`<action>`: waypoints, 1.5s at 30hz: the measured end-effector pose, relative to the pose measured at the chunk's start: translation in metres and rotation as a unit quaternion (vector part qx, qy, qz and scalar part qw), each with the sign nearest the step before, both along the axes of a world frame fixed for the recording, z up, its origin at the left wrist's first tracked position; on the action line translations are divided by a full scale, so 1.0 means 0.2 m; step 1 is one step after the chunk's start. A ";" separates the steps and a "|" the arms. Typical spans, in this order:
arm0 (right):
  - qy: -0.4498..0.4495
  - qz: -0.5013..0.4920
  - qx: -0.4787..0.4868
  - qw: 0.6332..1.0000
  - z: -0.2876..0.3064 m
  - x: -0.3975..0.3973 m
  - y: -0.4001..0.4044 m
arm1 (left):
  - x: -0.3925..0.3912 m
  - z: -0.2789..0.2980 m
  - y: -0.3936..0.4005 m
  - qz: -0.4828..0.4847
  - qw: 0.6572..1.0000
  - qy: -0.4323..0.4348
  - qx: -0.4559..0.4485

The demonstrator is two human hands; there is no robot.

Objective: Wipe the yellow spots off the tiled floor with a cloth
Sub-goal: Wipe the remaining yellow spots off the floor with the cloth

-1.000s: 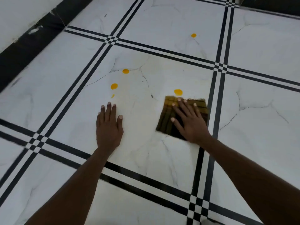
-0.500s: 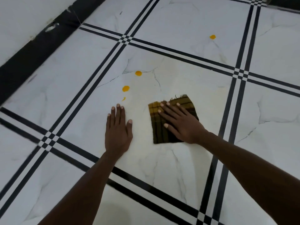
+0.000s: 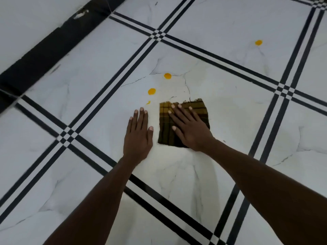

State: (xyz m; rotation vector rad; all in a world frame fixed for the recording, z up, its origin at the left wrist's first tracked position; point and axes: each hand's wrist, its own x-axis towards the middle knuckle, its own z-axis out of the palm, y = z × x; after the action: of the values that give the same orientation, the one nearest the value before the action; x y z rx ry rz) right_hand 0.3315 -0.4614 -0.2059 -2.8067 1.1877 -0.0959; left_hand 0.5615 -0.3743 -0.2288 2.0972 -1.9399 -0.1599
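Flat cloth [image 3: 184,121], frayed edge away

- The cloth [image 3: 184,123] was a small square of dark olive and yellow plaid, frayed along its far edge; it lay flat on the tiled floor [image 3: 230,121], partly covered by a flat palm and spread fingers.
- Two round yellow spots [image 3: 151,91] lay on the same white marble-patterned tile, just beyond the cloth's far left corner; the farther one [image 3: 167,76] sat beside a dark vein in the tile.
- A small yellow smear [image 3: 148,102] lay just left of that corner, apart from the cloth.
- A lone yellow spot [image 3: 258,42] sat well apart on the next tile, past the black double lines.
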 end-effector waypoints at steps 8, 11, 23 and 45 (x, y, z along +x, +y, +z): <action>-0.037 -0.115 0.021 0.992 0.04 0.04 -0.33 | 0.03 0.09 -0.03 0.008 0.997 0.072 0.014; -0.043 -0.167 0.030 0.985 0.02 0.21 -0.60 | 0.13 0.09 -0.15 0.045 0.996 0.066 -0.042; -0.007 0.102 0.012 0.995 0.03 0.40 -0.51 | 0.34 0.02 -0.27 0.078 0.997 -0.001 0.003; 0.011 0.060 -0.010 0.998 0.06 0.18 -0.58 | 0.34 0.02 -0.27 0.080 0.997 0.022 0.003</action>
State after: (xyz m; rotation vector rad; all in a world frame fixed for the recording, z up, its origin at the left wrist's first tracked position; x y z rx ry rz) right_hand 0.3674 -0.5768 -0.1929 -2.8959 1.0236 -0.0694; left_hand 0.6292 -0.4280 -0.2258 2.2216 -1.7396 -0.1766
